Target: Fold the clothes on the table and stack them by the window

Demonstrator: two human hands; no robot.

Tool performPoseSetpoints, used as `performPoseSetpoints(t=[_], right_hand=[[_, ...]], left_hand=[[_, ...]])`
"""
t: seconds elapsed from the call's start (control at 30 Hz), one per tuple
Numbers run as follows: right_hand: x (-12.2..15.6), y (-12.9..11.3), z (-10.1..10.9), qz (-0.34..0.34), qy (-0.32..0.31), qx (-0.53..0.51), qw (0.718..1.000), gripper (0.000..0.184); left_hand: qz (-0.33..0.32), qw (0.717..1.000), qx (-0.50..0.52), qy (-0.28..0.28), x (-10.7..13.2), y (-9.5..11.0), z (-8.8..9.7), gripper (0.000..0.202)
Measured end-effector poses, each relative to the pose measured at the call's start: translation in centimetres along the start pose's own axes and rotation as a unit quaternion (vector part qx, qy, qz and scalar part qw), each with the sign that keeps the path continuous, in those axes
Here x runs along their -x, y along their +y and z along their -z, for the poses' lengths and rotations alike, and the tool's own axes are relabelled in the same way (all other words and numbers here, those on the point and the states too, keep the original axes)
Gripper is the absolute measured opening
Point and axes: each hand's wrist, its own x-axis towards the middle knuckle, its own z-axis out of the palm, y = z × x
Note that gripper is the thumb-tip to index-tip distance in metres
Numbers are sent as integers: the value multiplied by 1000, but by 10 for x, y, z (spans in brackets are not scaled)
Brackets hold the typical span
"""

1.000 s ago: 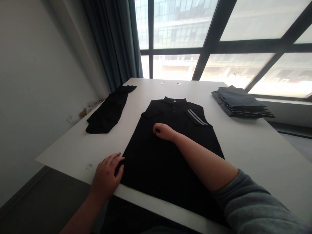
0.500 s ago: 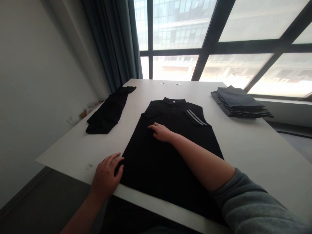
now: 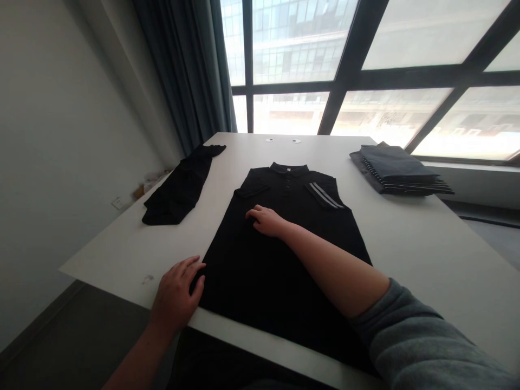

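A black polo shirt (image 3: 252,271) lies face up on the white table, its collar toward the window and its hem near the front edge. Both sleeves are laid inward over the chest; the one on the right shows two grey stripes. My right hand (image 3: 266,220) rests on the left part of the shirt below the sleeve, fingers reaching left and holding nothing. At the shirt's lower left side, by the table's front edge, my left hand (image 3: 179,290) lies with fingers apart, the fingertips touching the cloth's edge.
A dark garment (image 3: 179,187) lies loosely along the table's left side. On the right stands a stack of folded clothes (image 3: 400,170), grey and striped. Two small white discs (image 3: 296,141) sit at the far edge of the table (image 3: 426,254). A curtain (image 3: 190,70) hangs behind.
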Motion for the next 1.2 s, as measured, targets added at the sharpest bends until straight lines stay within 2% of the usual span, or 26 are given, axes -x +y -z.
performPoseSetpoints(t=[0.1, 0.2, 0.37, 0.43, 0.6, 0.7, 0.8, 0.9, 1.03, 1.1, 1.2], right_hand=[[1, -3, 0, 1, -14, 17, 1000, 66], [2, -4, 1, -12, 11, -9, 1000, 70], [2, -1, 0, 3, 31, -14, 999, 40], [0, -1, 0, 1, 21, -3, 1000, 37], [0, -4, -1, -9, -16, 28, 999, 69], [1, -7, 0, -28, -3, 24, 999, 76], [3, -7, 1, -17, 20, 0, 1000, 67], [4, -4, 2, 3, 40, -12, 999, 50], [0, -2, 0, 6, 27, 16, 999, 30], [-2, -4, -1, -3, 12, 26, 1000, 36], [-2, -9, -1, -9, -11, 47, 999, 63]], left_hand=[[-5, 1000, -1, 5, 0, 0, 0, 32], [-5, 1000, -1, 4, 1, -2, -1, 31], [-3, 1000, 0, 3, 2, -2, -2, 32], [-2, 1000, 1, 4, 2, -2, -2, 32], [1, 1000, 1, 5, 1, -2, -2, 32], [-1, 1000, 0, 10, 1, -2, -2, 32], [-2, 1000, 0, 13, 1, -2, -2, 32], [1, 1000, -1, 11, 1, -1, -2, 32], [0, 1000, 0, 13, 1, -2, -2, 32], [0, 1000, 1, 11, 1, -2, -2, 32], [4, 1000, 1, 6, 1, -2, -2, 33]])
